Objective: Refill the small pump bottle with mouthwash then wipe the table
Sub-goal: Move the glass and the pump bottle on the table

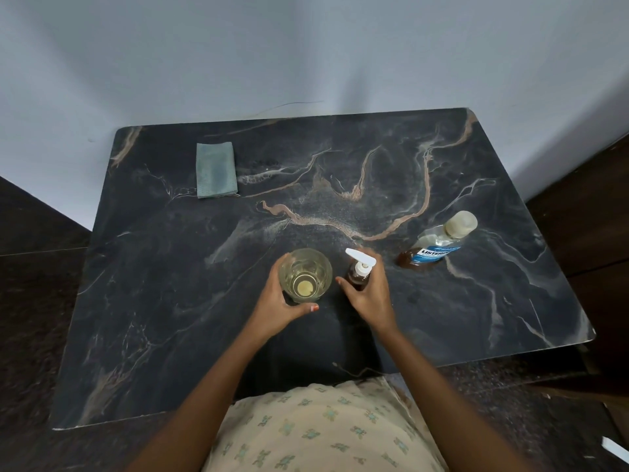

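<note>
A small pump bottle (358, 276) with a white pump head and brown liquid stands upright near the table's middle front. My right hand (369, 294) grips its body. Just left of it stands a clear drinking glass (305, 274) with a little pale liquid at the bottom; my left hand (279, 303) is wrapped round its near side. A large mouthwash bottle (437, 245) with a blue label and pale cap stands to the right, holding a low level of brown liquid. A folded grey-green cloth (215, 170) lies at the far left.
The dark marble table (170, 301) stands against a pale wall, with dark floor on both sides. A dark wooden cabinet (599, 216) sits close to the table's right edge.
</note>
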